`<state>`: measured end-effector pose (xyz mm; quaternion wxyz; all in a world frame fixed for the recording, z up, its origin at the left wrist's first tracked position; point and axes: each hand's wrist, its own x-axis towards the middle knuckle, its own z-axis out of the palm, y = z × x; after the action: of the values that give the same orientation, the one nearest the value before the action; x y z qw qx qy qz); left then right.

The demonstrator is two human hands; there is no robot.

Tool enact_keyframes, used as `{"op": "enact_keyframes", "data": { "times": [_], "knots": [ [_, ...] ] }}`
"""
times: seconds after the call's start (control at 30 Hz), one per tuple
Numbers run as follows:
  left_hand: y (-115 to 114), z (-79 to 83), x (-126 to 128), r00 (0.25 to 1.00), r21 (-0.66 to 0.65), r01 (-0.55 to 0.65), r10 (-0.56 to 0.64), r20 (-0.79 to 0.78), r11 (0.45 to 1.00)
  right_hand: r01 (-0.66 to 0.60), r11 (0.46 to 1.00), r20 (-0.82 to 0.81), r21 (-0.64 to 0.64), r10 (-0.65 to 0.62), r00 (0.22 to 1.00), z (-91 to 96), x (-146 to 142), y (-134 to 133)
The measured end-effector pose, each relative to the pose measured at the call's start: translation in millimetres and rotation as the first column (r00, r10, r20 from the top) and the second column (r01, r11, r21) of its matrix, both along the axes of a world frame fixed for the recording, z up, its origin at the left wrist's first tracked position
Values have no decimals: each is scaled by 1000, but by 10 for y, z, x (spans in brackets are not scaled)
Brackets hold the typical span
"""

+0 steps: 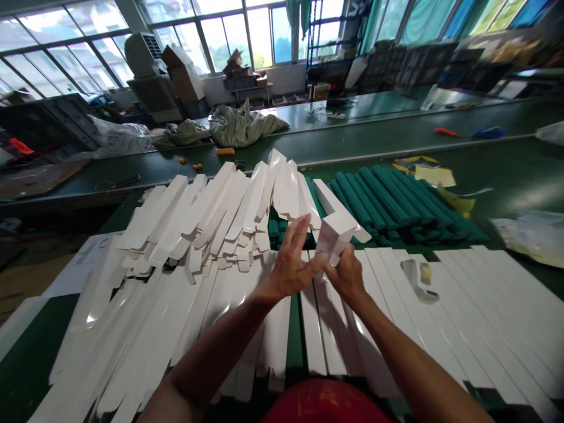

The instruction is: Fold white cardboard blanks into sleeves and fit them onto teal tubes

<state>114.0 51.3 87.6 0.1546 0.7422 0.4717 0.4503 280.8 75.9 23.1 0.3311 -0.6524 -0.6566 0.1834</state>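
Observation:
My hands are raised together over the work table, holding a folded white carton sleeve (335, 236) upright between them. My left hand (294, 258) has its fingers spread, with its thumb reaching the carton's lower left side. My right hand (347, 275) grips the carton's lower end. Beneath them lie rows of flat white carton blanks (388, 317), with a fanned stack of creased blanks (215, 217) to the left. Teal-green bundled strips (392, 202) sit just beyond my right hand. A small tape dispenser (418, 281) rests on the blanks to the right.
Green-topped work benches (379, 144) run across the room, holding orange and blue tools (469, 132). Grey-green sacks (242, 126) lie along the far bench. Cardboard boxes (183, 73) and windows stand behind. A red item (326, 402) fills the bottom edge.

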Motion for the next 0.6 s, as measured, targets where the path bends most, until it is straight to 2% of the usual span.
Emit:
{"op": "enact_keyframes", "data": {
  "times": [0.03,0.07,0.1,0.13,0.17,0.23,0.3,0.4,0.47,0.53,0.6],
  "knots": [
    [-94,-199,-44,987,-61,-159,160,23,985,61,998,-17,-36,-61,998,35,39,-5],
    [-214,-423,-92,946,-140,-322,323,-17,936,110,992,-37,-62,-112,993,78,84,-17],
    [-361,-660,-138,902,-225,-431,412,-129,874,146,986,-55,-82,-151,987,120,130,-34],
    [-528,-895,-175,867,-288,-482,404,-291,827,166,981,-71,-103,-174,982,154,173,-56],
    [-708,-1115,-196,820,-329,-512,338,-462,794,171,977,-81,-127,-182,980,177,206,-81],
    [-1069,-1473,-177,796,-382,-523,277,-539,762,155,970,-68,-189,-171,983,175,232,-132],
    [-1358,-1696,-77,762,-392,-551,253,-596,737,116,960,-26,-256,-127,992,114,201,-177],
    [-1547,-1824,131,659,-344,-604,208,-723,718,30,935,27,-354,-22,999,-27,84,-231],
    [-1531,-1822,213,644,-373,-638,201,-738,673,-16,912,47,-409,39,998,-116,1,-258],
    [-1479,-1762,187,704,-468,-639,219,-676,611,-46,897,72,-439,86,994,-186,-60,-274],
    [-1457,-1629,24,819,-585,-554,261,-511,592,-73,892,97,-447,129,987,-242,-99,-279]
  ]
}}
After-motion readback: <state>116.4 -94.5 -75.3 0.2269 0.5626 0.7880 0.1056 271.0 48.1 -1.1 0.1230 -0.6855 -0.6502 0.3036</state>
